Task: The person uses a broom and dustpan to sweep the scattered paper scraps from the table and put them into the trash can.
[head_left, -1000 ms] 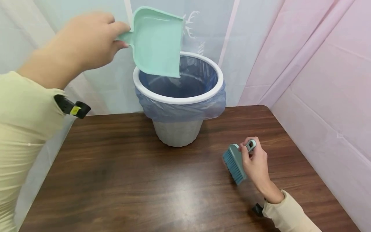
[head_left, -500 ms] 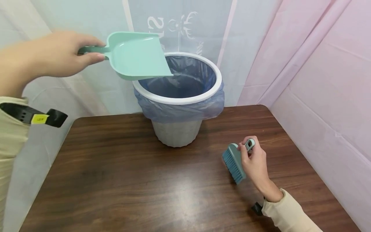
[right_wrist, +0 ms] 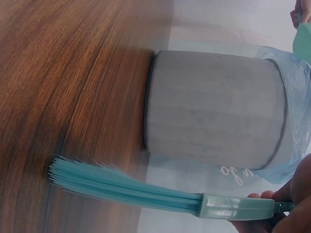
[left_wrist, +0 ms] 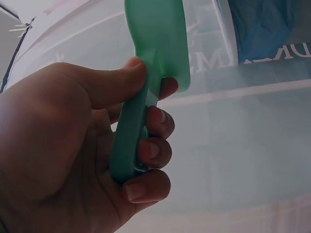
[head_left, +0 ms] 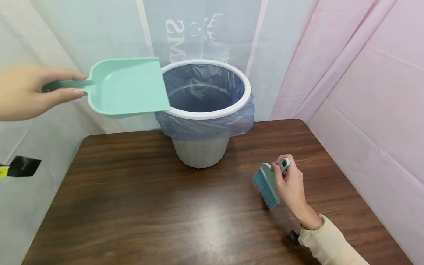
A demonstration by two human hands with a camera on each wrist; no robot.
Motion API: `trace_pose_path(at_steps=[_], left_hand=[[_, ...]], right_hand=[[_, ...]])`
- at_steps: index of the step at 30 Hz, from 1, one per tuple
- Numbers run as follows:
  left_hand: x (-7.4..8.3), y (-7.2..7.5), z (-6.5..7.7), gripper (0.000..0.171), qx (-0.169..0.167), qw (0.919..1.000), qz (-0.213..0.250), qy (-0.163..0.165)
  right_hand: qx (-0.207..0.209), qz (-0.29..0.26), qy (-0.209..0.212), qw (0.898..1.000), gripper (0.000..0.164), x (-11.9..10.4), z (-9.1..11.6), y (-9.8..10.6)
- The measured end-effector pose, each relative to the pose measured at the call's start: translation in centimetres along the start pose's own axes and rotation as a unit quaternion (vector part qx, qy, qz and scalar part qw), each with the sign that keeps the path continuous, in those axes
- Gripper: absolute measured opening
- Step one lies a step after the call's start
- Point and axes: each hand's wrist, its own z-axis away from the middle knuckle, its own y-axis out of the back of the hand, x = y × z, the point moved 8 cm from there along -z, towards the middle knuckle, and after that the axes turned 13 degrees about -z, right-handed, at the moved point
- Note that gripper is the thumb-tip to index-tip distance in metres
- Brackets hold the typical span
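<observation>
My left hand (head_left: 36,92) grips the handle of a mint-green dustpan (head_left: 129,86), held in the air at the left of the bin. The pan's tray faces up with nothing on it, and its front edge overlaps the bin's rim in the head view. In the left wrist view, fingers (left_wrist: 158,150) curl round the dustpan handle (left_wrist: 131,131). My right hand (head_left: 289,182) holds a teal hand brush (head_left: 269,182) by its handle over the right part of the table. Its bristles (right_wrist: 107,184) point down to the wood in the right wrist view.
A pale bin (head_left: 200,151) with a white rim and a blue plastic liner (head_left: 205,127) stands at the back of the dark wooden table (head_left: 149,206). Pale curtains (head_left: 291,55) hang behind and at both sides.
My left hand has drawn the dustpan left and down from over the bin, turning its tray from steeply tilted to nearly level. My right hand and the brush have stayed in place.
</observation>
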Motion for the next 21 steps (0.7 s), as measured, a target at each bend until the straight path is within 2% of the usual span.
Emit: trace_pose_path(at_steps=[7, 14, 18, 21], left_hand=[[0.1, -1.0, 2.8, 0.038, 0.019, 0.999, 0.028, 0.03], [0.3, -2.0, 5.5, 0.033, 0.042, 0.9961, 0.069, 0.035], [0.0, -3.3, 7.2, 0.032, 0.054, 0.9947, 0.079, 0.037], [-0.4, -4.8, 8.8, 0.033, 0.049, 0.9941, 0.087, 0.041]], right_hand=[[-0.006, -0.004, 0.0, 1.0, 0.015, -0.1, -0.2, 0.2], [-0.007, 0.001, -0.002, 1.0, 0.015, -0.1, -0.3, 0.3], [-0.006, -0.001, -0.006, 1.0, 0.016, -0.1, -0.2, 0.3], [-0.005, -0.004, -0.01, 1.0, 0.016, 0.0, -0.2, 0.3]])
